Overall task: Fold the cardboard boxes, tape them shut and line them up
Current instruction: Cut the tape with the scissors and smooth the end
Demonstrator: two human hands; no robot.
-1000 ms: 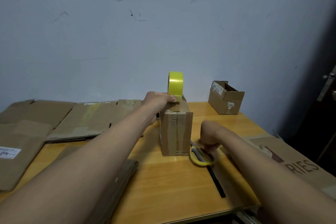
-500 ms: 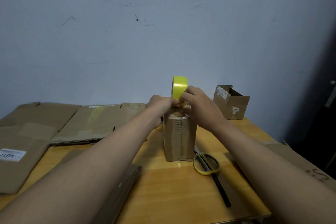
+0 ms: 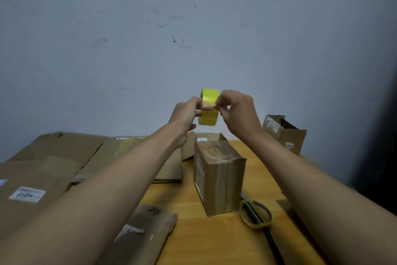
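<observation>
Item: yellow tape roll (image 3: 209, 112), glossy, held in the air above the upright box (image 3: 221, 176). I see my left hand (image 3: 185, 114) gripping its side; my right hand (image 3: 237, 110) pinches its face. Box: brown corrugated, taped seam, standing on the wooden bench (image 3: 214, 241). Left of box: flat cardboard (image 3: 32, 191), label "4017". Right: yellow-handled scissors (image 3: 256, 214).
</observation>
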